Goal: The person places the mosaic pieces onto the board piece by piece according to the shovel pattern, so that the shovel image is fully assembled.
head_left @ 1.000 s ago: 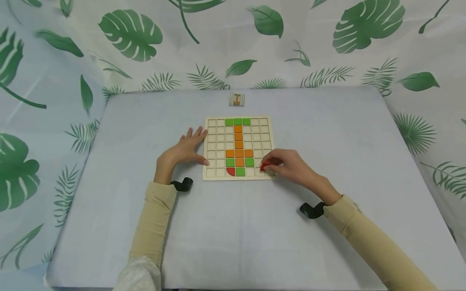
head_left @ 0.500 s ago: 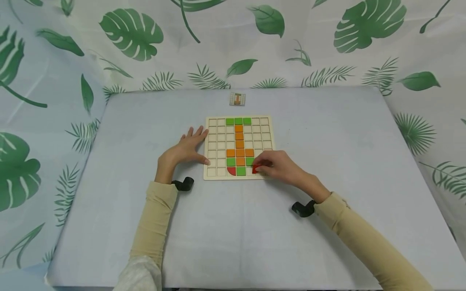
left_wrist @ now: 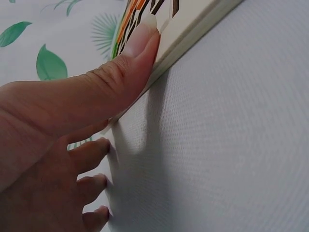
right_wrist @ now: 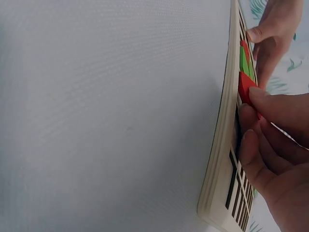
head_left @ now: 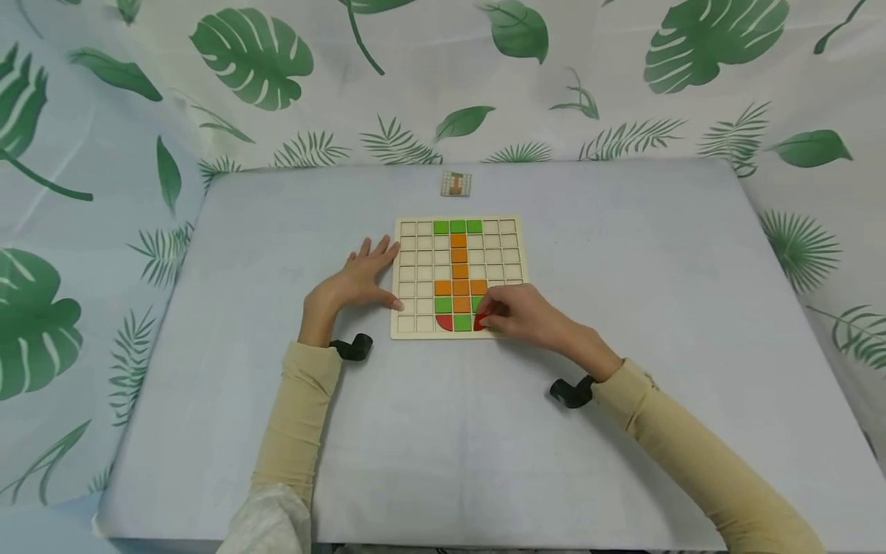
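A pale wooden grid board [head_left: 408, 275] lies flat on the table with green and orange square tiles [head_left: 460, 256] set in some of its cells. Near its front edge sits a red quarter-round tile [head_left: 444, 322] beside a green one. My right hand [head_left: 522, 312] pinches a second red tile [right_wrist: 245, 88] between thumb and fingers, low over the front row, right of that green tile. My left hand [head_left: 354, 281] is spread at the board's left side, its thumb [left_wrist: 140, 41] resting on the rim and its other fingers stretched out along the edge.
A small pattern card [head_left: 456, 184] lies behind the board. Pale cloth covers the table [head_left: 415, 446], and a leaf-print curtain [head_left: 388, 85] stands at the back and sides. Black wrist mounts [head_left: 571, 392] hang at both wrists.
My right hand has moved left across the board with the red tile, now beside the green tile in the front row. The left hand stays at the board's edge; the head view shifts slightly.
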The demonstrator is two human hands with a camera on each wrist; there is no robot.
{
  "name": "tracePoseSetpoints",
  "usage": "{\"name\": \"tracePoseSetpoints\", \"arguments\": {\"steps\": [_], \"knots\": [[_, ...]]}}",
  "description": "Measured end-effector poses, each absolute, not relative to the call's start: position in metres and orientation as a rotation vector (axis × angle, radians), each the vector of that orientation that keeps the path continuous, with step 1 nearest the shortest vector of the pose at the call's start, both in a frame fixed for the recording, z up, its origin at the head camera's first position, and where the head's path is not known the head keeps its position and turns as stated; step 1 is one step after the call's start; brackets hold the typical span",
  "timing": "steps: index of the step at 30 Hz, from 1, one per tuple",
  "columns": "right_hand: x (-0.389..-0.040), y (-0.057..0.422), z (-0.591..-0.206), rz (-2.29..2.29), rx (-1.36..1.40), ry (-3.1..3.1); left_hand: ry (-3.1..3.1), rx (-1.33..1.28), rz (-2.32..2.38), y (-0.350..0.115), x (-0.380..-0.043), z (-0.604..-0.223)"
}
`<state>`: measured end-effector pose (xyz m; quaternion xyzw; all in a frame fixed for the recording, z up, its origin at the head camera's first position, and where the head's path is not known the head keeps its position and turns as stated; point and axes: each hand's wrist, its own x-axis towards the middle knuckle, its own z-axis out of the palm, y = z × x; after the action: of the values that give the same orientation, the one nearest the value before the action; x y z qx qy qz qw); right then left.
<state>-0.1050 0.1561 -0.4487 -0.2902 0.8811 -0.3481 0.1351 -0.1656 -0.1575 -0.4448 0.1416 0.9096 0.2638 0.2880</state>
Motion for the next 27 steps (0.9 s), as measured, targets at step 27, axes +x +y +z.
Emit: {"name": "tracePoseSetpoints", "arguments": {"steps": [27], "knots": [[-0.0950, 0.1557, -0.4471, -0.901, -0.999, 2.650, 2.424, 0.363, 0.670, -0.1548, -0.1603, -0.4408]]}}
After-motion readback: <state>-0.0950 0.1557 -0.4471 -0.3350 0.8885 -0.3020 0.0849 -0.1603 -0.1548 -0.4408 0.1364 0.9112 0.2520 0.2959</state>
